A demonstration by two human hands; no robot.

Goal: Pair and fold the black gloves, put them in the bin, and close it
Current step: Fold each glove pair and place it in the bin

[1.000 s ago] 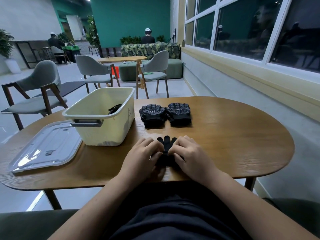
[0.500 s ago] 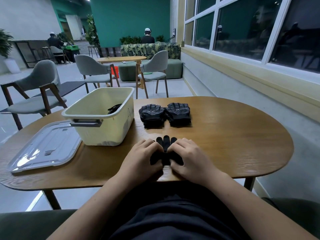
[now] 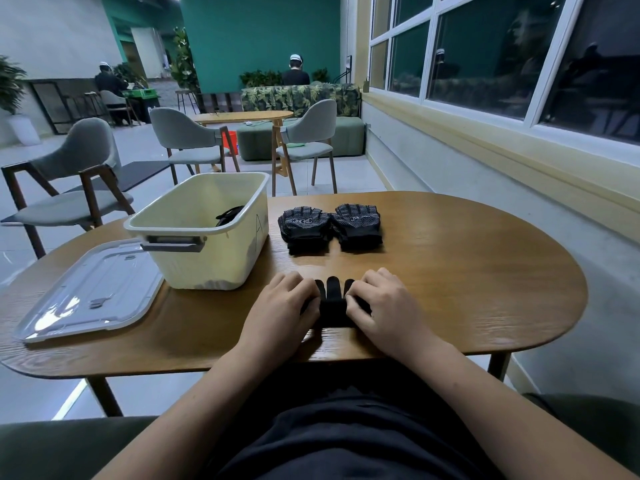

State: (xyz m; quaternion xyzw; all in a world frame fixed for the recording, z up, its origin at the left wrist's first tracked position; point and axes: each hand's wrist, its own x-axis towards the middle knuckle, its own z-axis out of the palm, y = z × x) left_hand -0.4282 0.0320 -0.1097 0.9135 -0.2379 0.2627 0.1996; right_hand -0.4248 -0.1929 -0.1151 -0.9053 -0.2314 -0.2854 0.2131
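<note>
Bin (image 3: 207,265) stands open (lid (image 3: 90,292) lies alongside).

In my view: oval wooden table (image 3: 467,271) before me, grey wood-legged chairs (image 3: 81,188) beyond it, second wooden table (image 3: 242,116), leaf-print sofa (image 3: 298,95) before a teal wall (image 3: 259,36), pale tiled floor (image 3: 349,174), dark white-framed windows (image 3: 485,64) along my right, potted plant (image 3: 9,83) at far left

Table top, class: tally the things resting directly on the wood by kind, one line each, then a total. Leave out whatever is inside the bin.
Black glove bundles: 3 (far left bundle, far right bundle, near bundle)
Cream bin: 1
Clear lid: 1
Total: 5
</note>
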